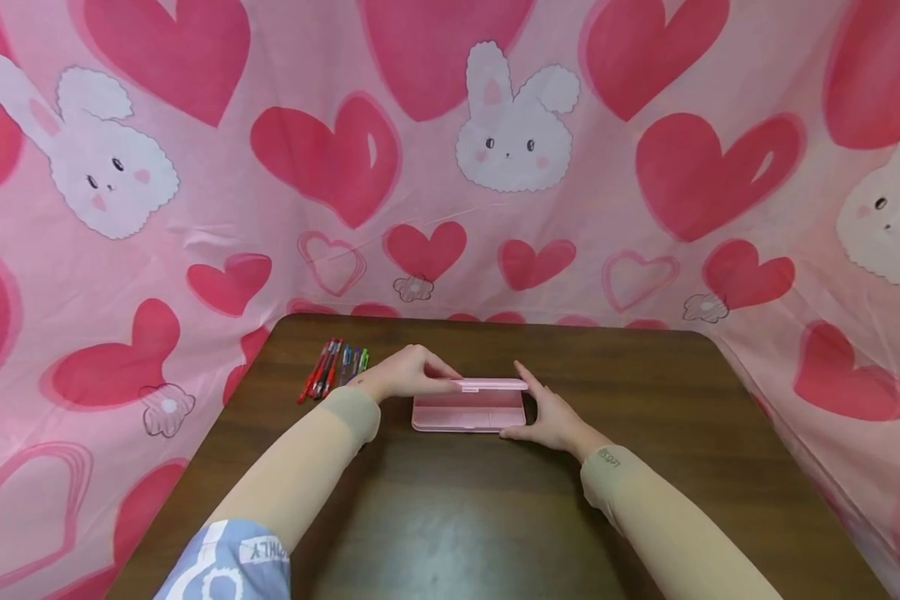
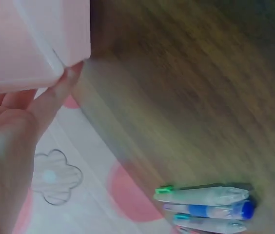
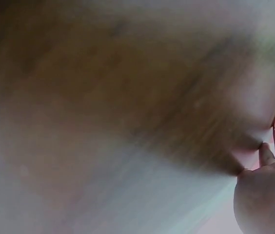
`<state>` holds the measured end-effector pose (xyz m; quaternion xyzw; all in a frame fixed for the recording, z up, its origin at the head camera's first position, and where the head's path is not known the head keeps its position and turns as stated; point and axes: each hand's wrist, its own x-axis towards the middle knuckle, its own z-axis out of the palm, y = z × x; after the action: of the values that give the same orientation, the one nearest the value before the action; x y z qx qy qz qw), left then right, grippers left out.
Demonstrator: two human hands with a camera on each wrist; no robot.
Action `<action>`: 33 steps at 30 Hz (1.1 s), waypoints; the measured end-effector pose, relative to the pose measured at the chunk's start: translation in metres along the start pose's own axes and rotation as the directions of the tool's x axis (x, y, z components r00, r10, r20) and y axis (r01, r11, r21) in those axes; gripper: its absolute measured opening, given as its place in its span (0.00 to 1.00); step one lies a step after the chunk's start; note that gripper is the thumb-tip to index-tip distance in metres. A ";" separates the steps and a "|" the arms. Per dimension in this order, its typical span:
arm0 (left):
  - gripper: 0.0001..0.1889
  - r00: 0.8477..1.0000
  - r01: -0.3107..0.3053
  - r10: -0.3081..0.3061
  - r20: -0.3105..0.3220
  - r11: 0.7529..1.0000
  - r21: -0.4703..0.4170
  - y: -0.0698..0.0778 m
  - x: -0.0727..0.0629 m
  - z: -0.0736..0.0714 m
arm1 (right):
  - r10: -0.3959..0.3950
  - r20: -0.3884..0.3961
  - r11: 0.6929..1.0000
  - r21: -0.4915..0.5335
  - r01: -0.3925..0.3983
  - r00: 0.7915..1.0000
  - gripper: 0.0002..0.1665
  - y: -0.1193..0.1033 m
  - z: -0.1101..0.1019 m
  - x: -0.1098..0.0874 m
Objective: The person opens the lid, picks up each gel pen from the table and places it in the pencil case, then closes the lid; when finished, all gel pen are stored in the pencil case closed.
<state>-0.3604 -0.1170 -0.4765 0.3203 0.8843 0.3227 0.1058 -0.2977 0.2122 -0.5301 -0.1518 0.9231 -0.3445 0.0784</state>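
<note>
A pink pencil case (image 1: pixel 465 417) lies on the table, its hinged lid (image 1: pixel 498 384) raised partway above the base. Inside, the visible part of the tray holds nothing. My left hand (image 1: pixel 405 372) pinches the lid at its left end, thumb in front and fingers behind. In the left wrist view, the thumb of the left hand (image 2: pixel 10 129) presses the case's corner. Around the right end of the case my right hand (image 1: pixel 557 421) is spread, thumb at the front corner and index finger reaching up beside the lid. The right wrist view shows its fingertips at the pink edge.
Several pens (image 1: pixel 322 372), red, black, blue and green, lie in a row on the brown wooden table (image 1: pixel 450 508), left of the left hand. A pink cloth (image 1: pixel 450 208) with hearts and rabbits hangs behind the table and along its sides.
</note>
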 end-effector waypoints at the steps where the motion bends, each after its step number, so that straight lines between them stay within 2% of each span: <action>1: 0.14 1.000 0.009 -0.009 -0.012 1.000 -0.014 -0.001 0.000 -0.001 | -0.012 -0.002 1.000 0.006 0.012 1.000 0.83 0.000 0.000 0.000; 5: 0.13 0.995 0.063 -0.070 -0.078 0.994 -0.089 -0.007 0.001 -0.003 | -0.048 -0.007 0.998 0.039 0.048 0.999 0.88 0.001 0.001 0.000; 9: 0.14 0.970 0.122 -0.158 -0.182 0.973 -0.194 -0.011 0.000 -0.003 | -0.068 -0.016 0.996 0.060 0.068 0.998 0.91 0.001 0.001 0.000; 16: 0.12 0.906 0.132 -0.220 -0.361 0.958 -0.255 -0.009 0.002 -0.002 | -0.066 -0.038 0.996 0.051 0.068 0.997 0.94 0.001 0.002 -0.001; 21: 0.16 0.844 0.157 -0.273 -0.461 0.948 -0.276 -0.009 0.000 -0.003 | -0.073 -0.043 0.996 0.055 0.075 0.996 0.94 0.007 0.004 0.002; 23: 0.17 0.818 0.185 -0.286 -0.499 0.952 -0.242 -0.011 -0.006 -0.006 | -0.074 -0.042 0.996 0.050 0.076 0.996 0.93 0.007 0.004 0.003; 26: 0.19 0.779 0.266 -0.267 -0.568 0.960 -0.086 -0.015 -0.021 -0.015 | -0.061 -0.049 0.997 0.040 0.063 0.997 0.94 0.007 0.005 0.004; 28: 0.21 0.750 0.357 -0.260 -0.608 0.933 0.041 -0.019 -0.035 -0.022 | -0.046 -0.044 0.998 0.039 0.047 0.998 0.94 0.001 0.004 0.002; 30: 0.24 0.724 0.442 -0.269 -0.636 0.888 0.127 -0.026 -0.049 -0.030 | -0.037 -0.045 0.999 0.037 0.038 0.998 0.95 0.001 0.004 0.003; 33: 0.28 0.692 0.553 -0.364 -0.624 0.822 0.134 -0.038 -0.071 -0.044 | -0.028 -0.046 0.999 0.035 0.030 0.999 0.96 -0.001 0.005 0.003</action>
<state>-0.3417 -0.2067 -0.4681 -0.0137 0.9650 0.2221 -0.1384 -0.2988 0.2078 -0.5334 -0.1559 0.9161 -0.3653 0.0548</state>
